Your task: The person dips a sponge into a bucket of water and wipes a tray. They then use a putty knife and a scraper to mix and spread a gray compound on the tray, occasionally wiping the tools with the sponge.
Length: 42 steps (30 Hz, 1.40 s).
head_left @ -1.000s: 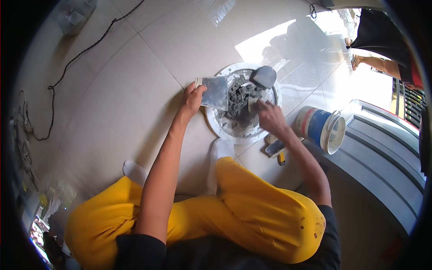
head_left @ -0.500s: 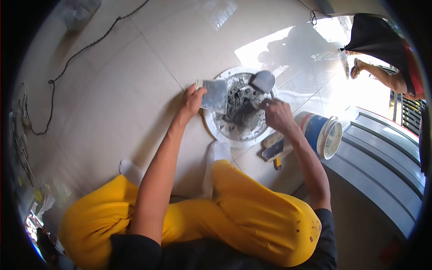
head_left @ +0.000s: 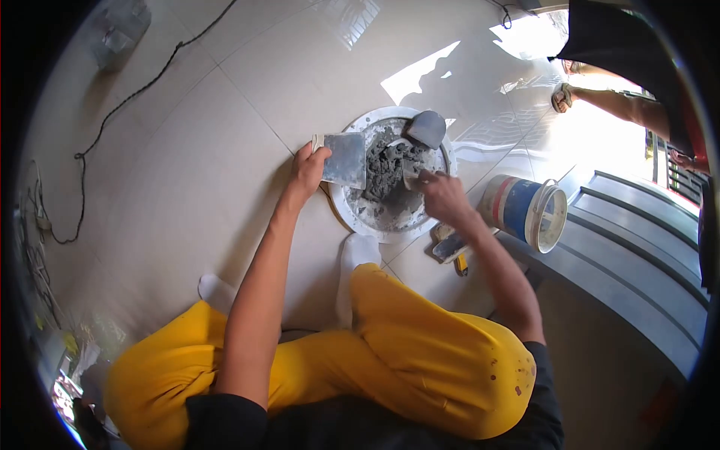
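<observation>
My left hand point(head_left: 306, 171) grips a wide scraper point(head_left: 345, 160) by its pale edge, its flat grey blade reaching over the left rim of a round white basin point(head_left: 375, 117). Inside the basin lies lumpy grey mortar point(head_left: 384, 169). My right hand point(head_left: 448, 196) is closed on a putty knife point(head_left: 410, 174), whose blade is in the mortar; my fingers hide its handle. A dark grey, rounded tool head point(head_left: 427, 130) rests at the basin's upper right rim.
Right of the basin is a blue-and-white bucket point(head_left: 517, 214). A flat tool point(head_left: 448, 246) and a yellow-handled tool point(head_left: 462, 264) lie by my right forearm. A dark cord point(head_left: 120, 112) crosses the tiles at left. Another person's sandalled foot point(head_left: 561, 97) is at upper right.
My right hand has moved left with the putty knife, nearer the mortar's middle. The left hand still holds the scraper over the rim. The other person's legs have shifted, and the view has moved slightly.
</observation>
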### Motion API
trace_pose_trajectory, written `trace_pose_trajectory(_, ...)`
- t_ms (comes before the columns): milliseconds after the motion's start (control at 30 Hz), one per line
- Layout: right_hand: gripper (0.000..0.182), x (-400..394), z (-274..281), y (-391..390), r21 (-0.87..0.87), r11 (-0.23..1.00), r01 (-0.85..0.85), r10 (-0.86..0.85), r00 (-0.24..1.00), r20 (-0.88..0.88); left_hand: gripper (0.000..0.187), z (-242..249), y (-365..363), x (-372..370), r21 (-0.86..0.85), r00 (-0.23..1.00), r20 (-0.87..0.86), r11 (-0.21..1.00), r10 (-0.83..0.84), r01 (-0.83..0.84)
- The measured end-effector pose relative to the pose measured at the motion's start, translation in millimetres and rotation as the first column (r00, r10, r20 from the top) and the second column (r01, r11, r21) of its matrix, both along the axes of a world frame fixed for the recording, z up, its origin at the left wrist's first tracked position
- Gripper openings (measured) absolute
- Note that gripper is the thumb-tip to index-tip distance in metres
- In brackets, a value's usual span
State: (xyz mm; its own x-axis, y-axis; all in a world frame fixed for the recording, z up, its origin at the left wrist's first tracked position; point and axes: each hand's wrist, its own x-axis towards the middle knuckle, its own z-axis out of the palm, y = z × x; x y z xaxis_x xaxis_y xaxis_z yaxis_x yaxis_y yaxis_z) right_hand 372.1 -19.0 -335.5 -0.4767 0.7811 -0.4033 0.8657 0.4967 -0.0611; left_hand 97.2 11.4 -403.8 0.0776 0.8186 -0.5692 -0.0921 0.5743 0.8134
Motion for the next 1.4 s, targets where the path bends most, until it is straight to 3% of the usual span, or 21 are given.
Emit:
trace_pose_trajectory(33,0.044,1.7,9.7,14.5,-0.165,0.974,0.153,-0.127,0.979,0.16,0.023,2.1,0.5,0.9,0.028,1.0,-0.015,1.0,0.008,-0.008)
trace_pose_trajectory(67,0.043,5.5,16.5,21.9,-0.06,0.995,0.076,-0.076,0.997,-0.01,0.023,-1.1,1.8,2.2,0.038,0.999,-0.026,0.999,0.019,-0.018)
trace_pose_trajectory(133,0.042,2.6,16.6,28.3,0.069,0.996,0.054,-0.047,0.994,-0.095,0.023,-3.2,-0.3,-1.5,0.025,0.997,-0.072,0.999,-0.031,0.033)
trace_pose_trajectory(267,0.037,-6.0,-6.2,5.1,0.208,0.976,0.06,-0.044,0.995,-0.085,0.022,9.3,-1.2,1.6,-0.012,0.999,-0.048,1.0,-0.008,0.008)
trace_pose_trajectory(367,0.032,8.0,19.2,24.0,-0.148,0.986,0.077,-0.07,0.996,0.054,0.022,11.8,4.2,-0.3,0.092,1.0,0.011,0.995,-0.024,0.023)
trace_pose_trajectory(467,0.03,-2.4,11.9,27.2,-0.07,0.985,0.155,-0.15,0.987,0.063,0.024,12.5,-5.3,-3.5,-0.016,0.988,-0.096,0.992,-0.125,0.124)
trace_pose_trajectory(500,0.029,4.2,-20.1,8.3,0.131,0.991,0.015,-0.009,0.999,-0.047,0.024,12.2,-5.3,-3.1,-0.02,0.988,-0.105,0.994,-0.111,0.109)
trace_pose_trajectory(533,0.028,-0.4,-15.1,2.4,0.114,0.993,0.013,-0.004,0.996,-0.086,0.023,11.7,-0.3,-1.9,-0.011,0.99,-0.114,0.996,-0.087,0.087)
trace_pose_trajectory(600,0.025,5.6,1.2,11.4,-0.136,0.989,0.056,-0.05,0.998,0.05,0.022,7.8,-2.2,-0.4,0.051,0.992,-0.081,0.994,-0.094,0.098)
trace_pose_trajectory(733,0.022,7.2,3.9,21.8,-0.047,0.979,0.196,-0.198,0.979,-0.041,0.019,12.9,-0.4,0.2,0.107,0.989,-0.104,0.988,-0.102,0.113)
trace_pose_trajectory(800,0.017,-0.7,-16.2,5.1,0.183,0.983,0.005,0.021,0.99,-0.14,0.018,4.5,-0.2,-1.8,0.094,0.987,-0.1,0.986,-0.125,0.135)
trace_pose_trajectory(833,0.012,-1.7,-7.1,8.5,0.061,0.998,0.03,-0.026,0.997,-0.067,0.017,-0.7,1.3,-1.6,0.082,0.986,-0.093,0.986,-0.135,0.143)
trace_pose_trajectory(967,0.014,6.3,-2.6,29.7,-0.077,0.984,0.163,-0.158,0.985,0.065,0.021,-5.6,-3.1,-1.5,0.155,0.984,-0.124,0.976,-0.131,0.15)
trace_pose_trajectory(1000,0.015,3.0,-22.7,9.1,0.161,0.986,0.049,-0.038,0.997,-0.074,0.02,-2.2,-3.6,-2.0,0.113,0.981,-0.131,0.981,-0.142,0.157)
trace_pose_trajectory(1067,0.016,4.0,-15.2,11.6,-0.011,1.0,-0.005,0.006,1.0,0.011,0.02,-3.0,1.4,-0.3,0.094,0.979,-0.139,0.982,-0.149,0.163)
trace_pose_trajectory(1133,0.013,18.2,-2.3,35.3,-0.224,0.967,0.118,-0.083,0.984,0.159,0.019,0.8,4.3,2.0,0.131,0.99,-0.071,0.982,-0.124,0.133)
trace_pose_trajectory(1200,0.011,17.2,-12.1,31.7,-0.112,0.99,0.083,-0.076,0.995,0.072,0.019,4.7,5.4,4.3,0.138,0.99,-0.085,0.983,-0.111,0.122)
trace_pose_trajectory(1233,0.01,5.5,-21.5,17.7,0.119,0.992,0.03,-0.022,0.997,-0.069,0.019,4.0,-0.2,3.0,0.133,0.991,-0.095,0.986,-0.092,0.104)
trace_pose_trajectory(1300,0.01,7.3,-24.6,10.7,0.314,0.948,-0.049,0.113,0.976,-0.187,0.018,-6.4,4.6,-0.2,0.108,0.989,-0.066,0.985,-0.131,0.137)
trace_pose_trajectory(1333,0.01,11.2,-14.6,13.5,0.315,0.948,-0.045,0.11,0.975,-0.192,0.017,-10.9,3.3,-2.7,0.068,0.987,-0.034,0.985,-0.159,0.161)
trace_pose_trajectory(1400,0.009,21.6,6.2,27.8,-0.014,0.999,0.045,-0.046,0.998,-0.053,0.017,-5.6,2.5,2.0,0.084,0.991,-0.019,0.987,-0.133,0.134)
